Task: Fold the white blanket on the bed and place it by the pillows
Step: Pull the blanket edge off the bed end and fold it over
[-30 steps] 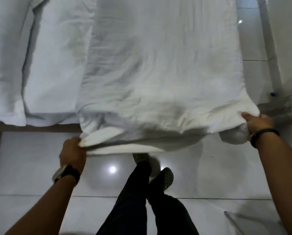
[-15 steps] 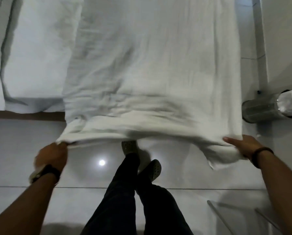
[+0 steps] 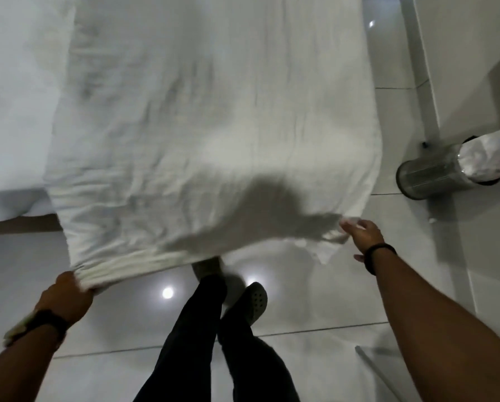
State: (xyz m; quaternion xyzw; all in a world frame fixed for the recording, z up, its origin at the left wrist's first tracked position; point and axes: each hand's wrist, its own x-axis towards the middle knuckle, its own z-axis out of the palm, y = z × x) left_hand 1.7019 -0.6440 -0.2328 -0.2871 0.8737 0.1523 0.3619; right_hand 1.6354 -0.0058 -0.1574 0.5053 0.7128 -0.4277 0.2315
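- White blanket [image 3: 214, 134] lay lengthwise, its far part on the bed [image 3: 13, 117], its near end pulled off the foot of the bed and held above the tiled floor [image 3: 315, 285].
- Left hand [image 3: 64, 298] was fisted tight on the near-left corner, cloth bunched in the grip. Judged: this anchored one corner so the near edge could be drawn taut for the fold.
- Right hand [image 3: 362, 235] sat at the near-right corner, fingers [image 3: 348, 226] loosely spread and touching the hem. Whether they pinched the cloth could not be told; the view was blurred there, and a flap of cloth sagged below the hand.
- Near edge ran slanted, lower on the left, so the corners were not level. Judged: the right grip needed securing before lifting.
- Pillows were not in view.
- Room: open floor behind and on both sides of the feet. Metal bin [image 3: 434, 172] with a white liner stood near the blanket's right edge, beside a white cabinet [image 3: 469, 68]. Judged: least clearance on that side.
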